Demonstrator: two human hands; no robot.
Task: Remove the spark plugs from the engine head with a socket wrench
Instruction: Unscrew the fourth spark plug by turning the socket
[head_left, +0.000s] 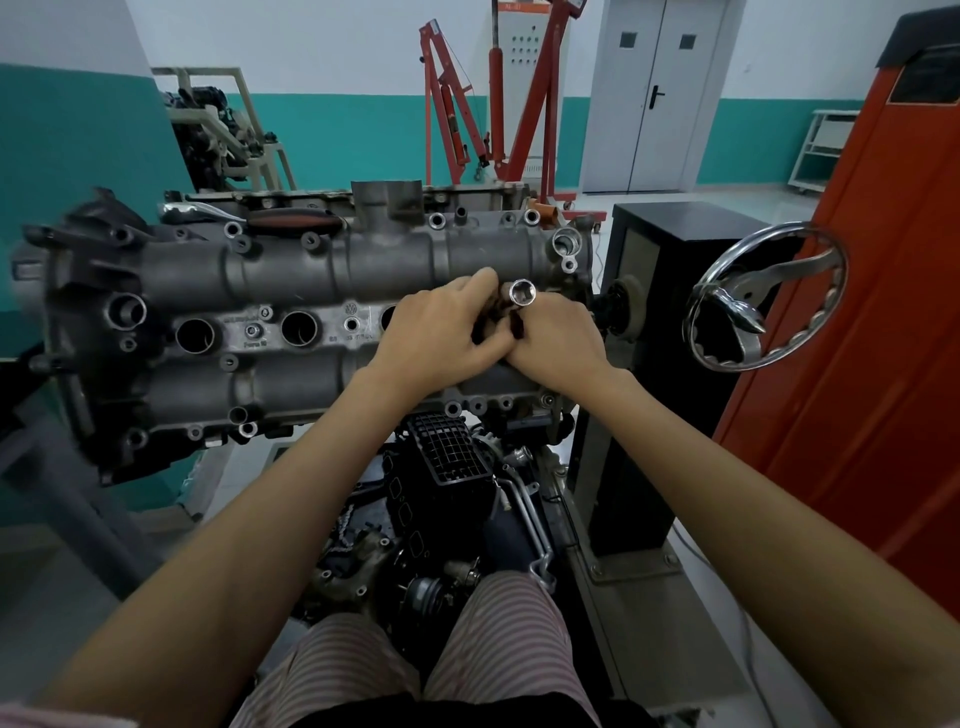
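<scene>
I have both hands bunched together over the engine head (322, 291), at about three o'clock along its middle row of plug holes. My left hand (441, 332) curls its fingers around something dark between the two hands; my right hand (558, 338) is wrapped round the socket (522, 292), whose shiny open mouth points up and toward me at twelve o'clock from the knuckles. I cannot tell whether the dark piece is a spark plug stuck in the socket or part of the tool, since the fingers hide it. Two open plug holes (300, 328) lie at nine o'clock from my hands, and a third is half covered by my left wrist. A red-handled tool (296, 221) rests on the far edge of the head at eleven o'clock. The risk I judge greatest is a slip: if the piece comes free suddenly, it could fall into an open hole or down among the parts below at six o'clock. Tugging crookedly could crack a plug's ceramic. The hand wheel (769, 296) at three o'clock sits near my right elbow's path.
</scene>
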